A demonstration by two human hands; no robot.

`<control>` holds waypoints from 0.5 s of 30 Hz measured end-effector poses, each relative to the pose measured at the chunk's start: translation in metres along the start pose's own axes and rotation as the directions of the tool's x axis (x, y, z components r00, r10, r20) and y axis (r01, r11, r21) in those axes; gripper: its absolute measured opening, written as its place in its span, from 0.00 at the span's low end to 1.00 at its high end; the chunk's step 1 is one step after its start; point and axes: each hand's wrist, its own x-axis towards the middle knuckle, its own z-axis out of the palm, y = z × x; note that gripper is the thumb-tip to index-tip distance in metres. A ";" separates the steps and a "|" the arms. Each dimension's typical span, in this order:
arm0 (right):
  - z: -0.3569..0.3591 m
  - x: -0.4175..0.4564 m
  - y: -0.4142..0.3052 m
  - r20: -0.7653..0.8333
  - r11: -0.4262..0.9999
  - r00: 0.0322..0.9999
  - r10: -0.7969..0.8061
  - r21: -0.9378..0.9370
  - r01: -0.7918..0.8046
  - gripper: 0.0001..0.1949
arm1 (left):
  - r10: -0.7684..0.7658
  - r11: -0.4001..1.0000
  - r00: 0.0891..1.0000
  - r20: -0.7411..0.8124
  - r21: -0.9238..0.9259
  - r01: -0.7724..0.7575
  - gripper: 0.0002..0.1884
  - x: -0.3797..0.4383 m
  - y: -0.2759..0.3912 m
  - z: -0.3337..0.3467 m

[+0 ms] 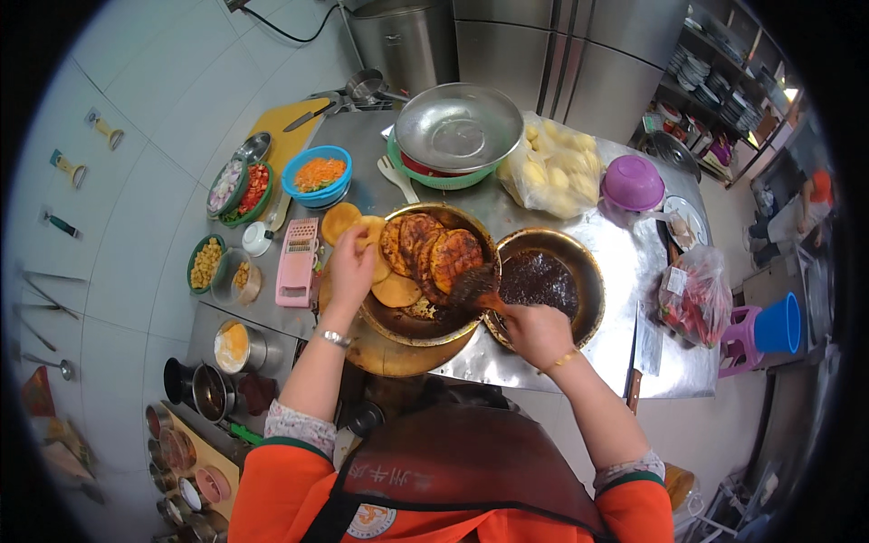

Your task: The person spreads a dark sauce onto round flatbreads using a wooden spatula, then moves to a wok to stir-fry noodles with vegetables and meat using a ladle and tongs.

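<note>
Round flatbreads coated in dark red sauce [456, 258] lie overlapping in a metal basin [380, 319], which rests on a round wooden board [387, 360]. Plain yellow flatbreads [396, 290] sit at the basin's left side and over its rim. My left hand [353, 265] is on one of these plain breads, its fingertips at the bread's edge. My right hand [542, 336] grips the wooden handle of a brush [475, 288], whose dark bristles are at the lower right of the coated breads. Close by on the right stands a second metal basin [597, 271] with dark sauce [540, 278] in it.
Left are a pink grater [297, 261], a blue bowl of shredded carrot [319, 175] and bowls of chopped vegetables. A large metal bowl [458, 129] and bagged potatoes [557, 170] stand behind. A cleaver [648, 339] lies right, near bagged red food [696, 298]. A co-worker [798, 210] is far right.
</note>
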 end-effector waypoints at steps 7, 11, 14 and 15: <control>-0.014 -0.057 0.078 -0.098 0.873 0.938 0.334 0.407 -0.269 0.14 | -0.018 0.961 0.994 -0.108 0.271 0.047 0.17 -0.058 -0.043 -0.026; 0.009 -0.049 0.119 -0.028 0.897 0.920 0.391 -0.213 -0.387 0.11 | -0.058 0.936 0.990 -0.130 0.337 0.099 0.19 -0.045 -0.062 -0.017; 0.053 -0.034 0.120 0.048 0.915 0.925 0.376 -0.176 -0.363 0.10 | -0.208 0.919 0.975 -0.078 0.326 0.222 0.21 -0.021 -0.061 -0.016; 0.056 -0.028 0.109 0.060 0.932 0.939 0.337 -0.159 -0.325 0.10 | -0.291 0.940 0.955 -0.056 0.170 0.297 0.20 -0.015 -0.064 -0.015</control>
